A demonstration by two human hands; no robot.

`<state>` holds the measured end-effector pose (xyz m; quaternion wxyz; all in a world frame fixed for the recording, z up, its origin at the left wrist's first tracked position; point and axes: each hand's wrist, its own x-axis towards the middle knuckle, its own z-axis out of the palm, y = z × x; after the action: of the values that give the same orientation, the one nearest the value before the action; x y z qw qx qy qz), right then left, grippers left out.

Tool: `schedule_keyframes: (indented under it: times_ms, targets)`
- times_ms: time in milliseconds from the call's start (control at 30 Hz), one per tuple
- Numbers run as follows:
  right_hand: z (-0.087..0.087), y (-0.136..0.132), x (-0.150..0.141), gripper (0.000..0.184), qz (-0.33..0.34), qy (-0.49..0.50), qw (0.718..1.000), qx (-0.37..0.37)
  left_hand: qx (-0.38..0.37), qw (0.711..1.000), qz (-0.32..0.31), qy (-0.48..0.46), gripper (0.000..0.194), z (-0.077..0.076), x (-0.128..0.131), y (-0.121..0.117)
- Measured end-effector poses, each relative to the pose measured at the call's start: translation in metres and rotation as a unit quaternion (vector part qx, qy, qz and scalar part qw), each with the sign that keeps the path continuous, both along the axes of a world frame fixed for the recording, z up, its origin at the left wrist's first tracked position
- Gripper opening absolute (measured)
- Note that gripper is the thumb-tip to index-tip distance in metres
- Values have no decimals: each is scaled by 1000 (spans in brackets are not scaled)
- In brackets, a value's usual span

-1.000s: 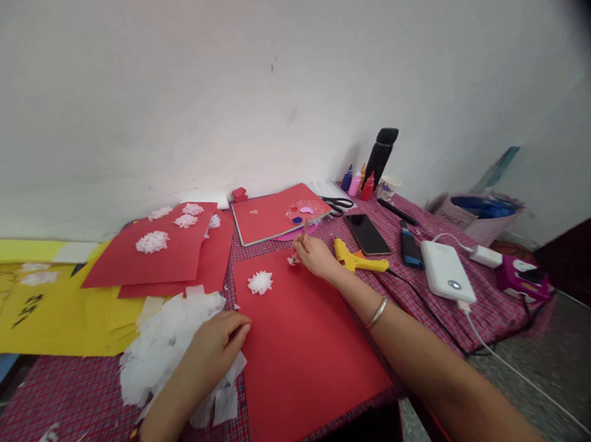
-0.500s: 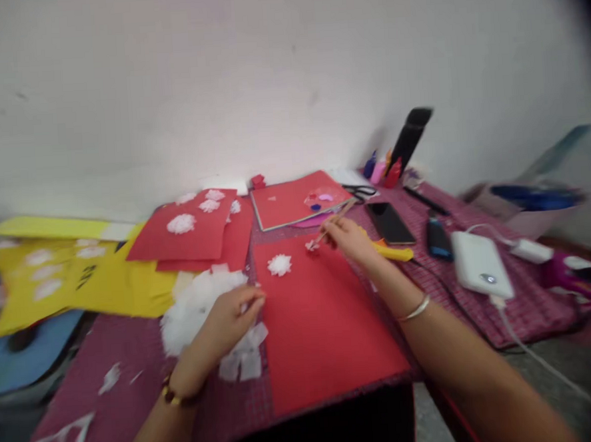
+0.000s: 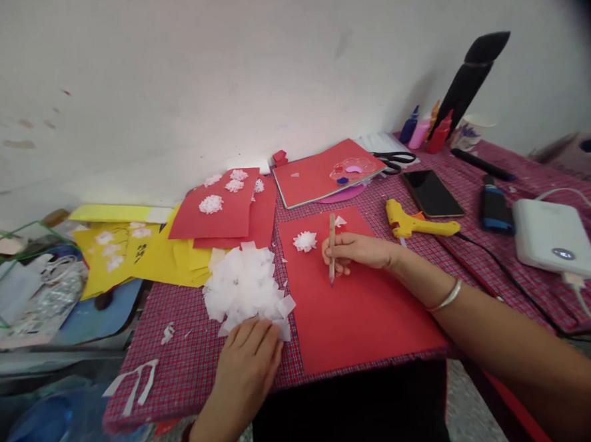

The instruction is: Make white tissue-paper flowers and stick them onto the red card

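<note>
My right hand (image 3: pixel 358 251) is closed round a thin wooden stick (image 3: pixel 332 246), held tip down on a red paper sheet (image 3: pixel 360 304) that lies before me. A small white tissue flower (image 3: pixel 305 241) sits on that sheet just left of the stick. My left hand (image 3: pixel 251 360) lies flat, fingers stretched, on the checked cloth at the near edge of a heap of white tissue squares (image 3: pixel 243 287), touching its lowest pieces.
More red sheets with white flowers (image 3: pixel 219 209) and yellow sheets (image 3: pixel 127 251) lie left. Behind are a paint palette (image 3: pixel 350 171), scissors (image 3: pixel 394 160), paint bottles (image 3: pixel 423 133) and a black flask (image 3: pixel 469 77). A yellow glue gun (image 3: pixel 416 223), phone (image 3: pixel 431 193) and power bank (image 3: pixel 551 235) lie right.
My right hand drew back from the palette toward me, and the stick now points down on the red sheet. My left hand slid to the near edge of the tissue heap. The view swung left.
</note>
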<state>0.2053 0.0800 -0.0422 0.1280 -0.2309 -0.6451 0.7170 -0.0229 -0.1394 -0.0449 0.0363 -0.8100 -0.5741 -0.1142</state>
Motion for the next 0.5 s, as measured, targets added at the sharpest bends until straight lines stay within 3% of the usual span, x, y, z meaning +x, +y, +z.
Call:
schedule_keyframes:
  times_ms: [67, 133, 200, 300, 400, 500]
  targets:
    - [0, 0, 0, 20, 1, -3, 1000, 2, 24, 999, 5, -27, 21, -4, 3, 1]
    - [2, -1, 0, 20, -6, -3, 1000, 3, 39, 994, 30, -98, 15, 4, 4, 11]
    - [4, -3, -1, 20, -34, 10, 999, 6, 27, 977, 76, -197, 10, 21, 4, 27]
    - [8, -4, -1, 19, -85, 57, 995, 10, -77, 941, 107, -311, 11, 54, 5, 49]
    - [11, -3, -1, 19, -107, 85, 991, 5, -163, 945, 61, -277, 12, 70, 10, 52]
    - [11, -2, -2, 19, -119, 86, 989, 0, -155, 976, 43, -144, 8, 57, 18, 36]
